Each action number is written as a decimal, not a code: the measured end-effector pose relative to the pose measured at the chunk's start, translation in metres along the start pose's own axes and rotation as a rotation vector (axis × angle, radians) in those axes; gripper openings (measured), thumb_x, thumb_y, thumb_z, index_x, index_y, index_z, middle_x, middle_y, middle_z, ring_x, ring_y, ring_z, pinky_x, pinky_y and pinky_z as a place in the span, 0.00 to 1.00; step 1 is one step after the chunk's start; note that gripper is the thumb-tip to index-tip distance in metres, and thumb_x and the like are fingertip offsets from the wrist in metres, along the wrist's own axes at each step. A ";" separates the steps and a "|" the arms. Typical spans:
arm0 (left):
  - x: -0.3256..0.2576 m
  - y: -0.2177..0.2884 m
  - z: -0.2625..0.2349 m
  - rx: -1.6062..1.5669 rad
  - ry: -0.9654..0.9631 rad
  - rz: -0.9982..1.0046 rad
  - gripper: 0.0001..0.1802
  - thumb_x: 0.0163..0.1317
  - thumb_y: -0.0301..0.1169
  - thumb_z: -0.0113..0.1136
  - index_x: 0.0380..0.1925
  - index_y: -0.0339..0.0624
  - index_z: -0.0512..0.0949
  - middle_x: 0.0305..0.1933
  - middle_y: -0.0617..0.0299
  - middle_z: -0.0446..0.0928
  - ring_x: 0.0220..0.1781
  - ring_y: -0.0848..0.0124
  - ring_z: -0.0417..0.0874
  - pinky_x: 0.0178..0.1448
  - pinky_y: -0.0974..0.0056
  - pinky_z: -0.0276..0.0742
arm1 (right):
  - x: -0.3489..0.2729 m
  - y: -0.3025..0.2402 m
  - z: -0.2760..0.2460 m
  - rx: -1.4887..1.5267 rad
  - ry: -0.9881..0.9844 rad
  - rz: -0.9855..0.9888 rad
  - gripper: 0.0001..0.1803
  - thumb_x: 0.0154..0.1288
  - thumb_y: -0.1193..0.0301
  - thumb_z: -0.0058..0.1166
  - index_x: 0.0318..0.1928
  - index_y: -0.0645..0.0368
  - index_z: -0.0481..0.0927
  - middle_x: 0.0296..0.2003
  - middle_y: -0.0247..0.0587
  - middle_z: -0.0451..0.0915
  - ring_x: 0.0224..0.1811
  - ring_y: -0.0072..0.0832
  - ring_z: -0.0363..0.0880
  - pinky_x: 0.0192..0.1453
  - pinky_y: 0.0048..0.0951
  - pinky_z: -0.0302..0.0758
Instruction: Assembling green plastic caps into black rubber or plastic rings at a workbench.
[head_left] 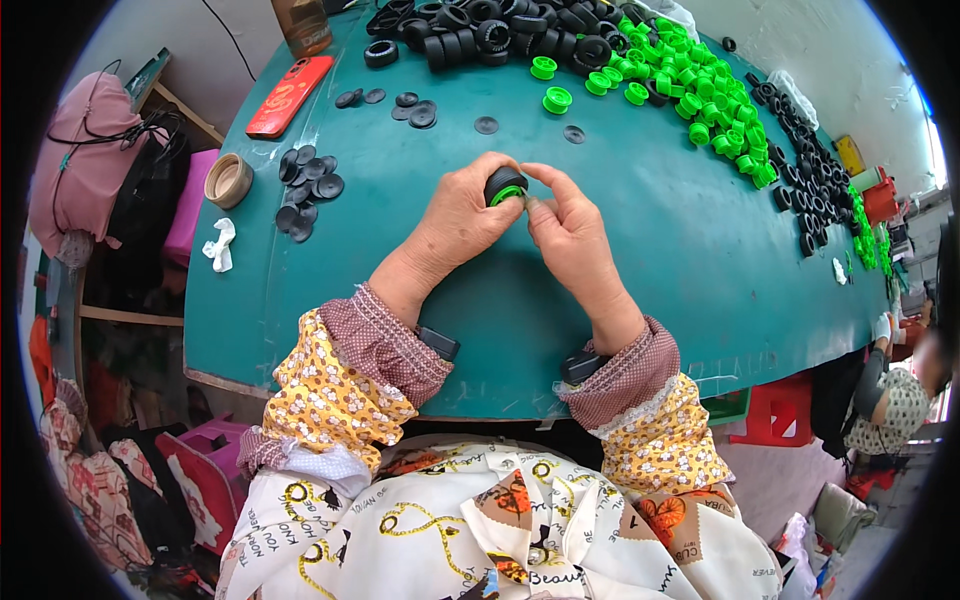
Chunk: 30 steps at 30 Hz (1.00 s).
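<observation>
Over the middle of the green table (680,290), a small toy wheel (505,184) is between my hands. It has a black tyre around a bright green hub, and the hub side is turned toward me. My left hand (455,220) is closed around the wheel from the left. From the right, my right hand (580,245) pinches at the wheel's edge, the index fingertip by the tyre and the thumb beside the green rim. Whether something tiny is between those right fingertips is too small to tell.
Black tyres (490,36) and green hubs (715,110) lie heaped at the far side. More tyres (805,190) spread rightward. Black discs (310,186), a red phone (290,97), a tape roll (229,181) and crumpled tissue (220,246) lie left. Another person (888,400) is at far right.
</observation>
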<state>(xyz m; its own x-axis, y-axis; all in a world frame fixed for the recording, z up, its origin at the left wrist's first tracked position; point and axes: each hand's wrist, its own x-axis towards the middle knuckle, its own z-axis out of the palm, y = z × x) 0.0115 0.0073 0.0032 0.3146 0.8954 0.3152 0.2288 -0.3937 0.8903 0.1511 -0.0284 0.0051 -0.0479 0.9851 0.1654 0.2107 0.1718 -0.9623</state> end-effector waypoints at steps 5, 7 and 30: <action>0.002 -0.003 -0.003 0.077 -0.105 -0.005 0.13 0.46 0.24 0.56 0.35 0.35 0.72 0.27 0.59 0.73 0.29 0.75 0.73 0.34 0.70 0.70 | -0.008 -0.002 0.005 -0.174 0.023 -0.165 0.16 0.60 0.78 0.44 0.50 0.58 0.71 0.16 0.33 0.65 0.18 0.17 0.62 0.24 0.22 0.65; 0.002 -0.008 -0.007 0.124 -0.127 -0.006 0.13 0.46 0.24 0.56 0.35 0.36 0.72 0.27 0.59 0.73 0.29 0.76 0.73 0.34 0.70 0.70 | -0.009 -0.002 0.009 -0.224 0.015 -0.230 0.16 0.60 0.78 0.44 0.50 0.58 0.71 0.16 0.34 0.66 0.19 0.17 0.62 0.25 0.22 0.65; 0.005 -0.007 -0.006 0.226 -0.148 -0.073 0.14 0.45 0.25 0.58 0.35 0.37 0.73 0.27 0.56 0.74 0.28 0.73 0.74 0.33 0.68 0.70 | -0.006 0.003 0.010 -0.061 0.002 -0.056 0.16 0.61 0.78 0.43 0.51 0.58 0.69 0.15 0.22 0.60 0.18 0.11 0.56 0.20 0.16 0.56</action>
<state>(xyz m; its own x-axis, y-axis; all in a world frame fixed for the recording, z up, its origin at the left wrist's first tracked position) 0.0063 0.0157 0.0003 0.4174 0.8893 0.1868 0.4501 -0.3809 0.8076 0.1419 -0.0341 -0.0007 -0.0594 0.9739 0.2189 0.2670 0.2268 -0.9366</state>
